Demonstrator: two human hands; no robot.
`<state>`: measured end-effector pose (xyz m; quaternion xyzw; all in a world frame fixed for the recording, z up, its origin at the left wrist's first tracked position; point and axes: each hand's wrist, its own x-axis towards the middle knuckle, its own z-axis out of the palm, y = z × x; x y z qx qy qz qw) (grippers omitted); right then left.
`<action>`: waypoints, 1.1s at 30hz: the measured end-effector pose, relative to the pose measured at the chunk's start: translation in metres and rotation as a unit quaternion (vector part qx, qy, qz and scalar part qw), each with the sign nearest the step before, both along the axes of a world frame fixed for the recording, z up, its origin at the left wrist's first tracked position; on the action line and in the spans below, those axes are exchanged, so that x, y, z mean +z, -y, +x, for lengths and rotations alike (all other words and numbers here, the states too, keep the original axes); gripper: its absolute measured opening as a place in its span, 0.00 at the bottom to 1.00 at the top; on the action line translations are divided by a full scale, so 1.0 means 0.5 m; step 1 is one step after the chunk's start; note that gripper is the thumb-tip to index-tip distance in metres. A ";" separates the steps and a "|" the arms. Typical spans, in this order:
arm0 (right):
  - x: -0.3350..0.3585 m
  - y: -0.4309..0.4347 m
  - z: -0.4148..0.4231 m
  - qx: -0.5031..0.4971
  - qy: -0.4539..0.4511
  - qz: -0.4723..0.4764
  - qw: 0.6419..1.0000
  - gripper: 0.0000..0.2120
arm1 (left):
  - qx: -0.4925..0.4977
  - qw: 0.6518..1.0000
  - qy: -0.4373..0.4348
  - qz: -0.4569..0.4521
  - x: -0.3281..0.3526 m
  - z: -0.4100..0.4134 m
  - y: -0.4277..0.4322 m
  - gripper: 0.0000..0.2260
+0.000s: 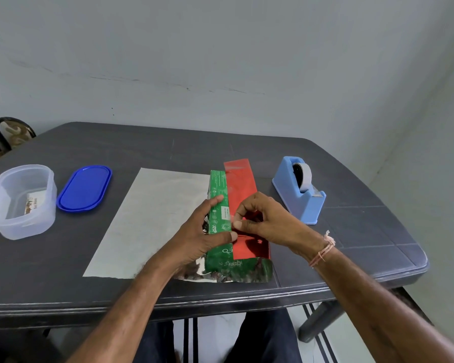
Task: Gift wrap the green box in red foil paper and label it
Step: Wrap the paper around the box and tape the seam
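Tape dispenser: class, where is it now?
In the head view the blue tape dispenser stands on the right side of the table, just right of the red foil.

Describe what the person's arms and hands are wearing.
Both forearms are bare, with no sleeves in view. The left hand and right hand wear no gloves, and no rings show. A thin pinkish thread band, with a frayed knot, circles the right wrist.
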<state>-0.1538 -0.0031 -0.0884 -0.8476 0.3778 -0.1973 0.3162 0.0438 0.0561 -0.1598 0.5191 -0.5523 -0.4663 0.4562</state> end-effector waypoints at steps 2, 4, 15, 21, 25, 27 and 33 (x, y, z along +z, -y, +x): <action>-0.014 0.006 0.002 -0.012 -0.005 -0.025 1.000 0.05 | 0.000 1.000 -0.002 -0.002 0.002 -0.001 -0.001 0.39; -0.020 0.009 0.003 -0.016 -0.004 -0.039 0.999 0.07 | 0.000 1.000 0.001 -0.005 0.001 0.000 0.000 0.38; -0.030 0.014 0.003 -0.022 -0.009 -0.055 0.998 0.06 | 0.005 1.000 0.008 -0.006 0.003 -0.003 -0.002 0.38; -0.039 0.015 0.001 -0.026 0.002 -0.063 0.998 0.05 | 0.006 1.000 0.011 -0.006 0.005 -0.004 -0.004 0.39; -0.043 0.014 0.001 -0.031 0.006 -0.065 0.997 0.06 | 0.007 1.000 0.010 -0.007 0.005 -0.006 -0.004 0.37; -0.045 0.013 0.000 -0.031 0.011 -0.063 0.997 0.07 | 0.008 1.000 0.011 -0.006 0.004 -0.006 -0.003 0.37; -0.043 0.017 -0.002 -0.045 0.005 -0.050 0.998 0.18 | 0.010 1.000 0.013 -0.005 0.003 -0.003 -0.003 0.37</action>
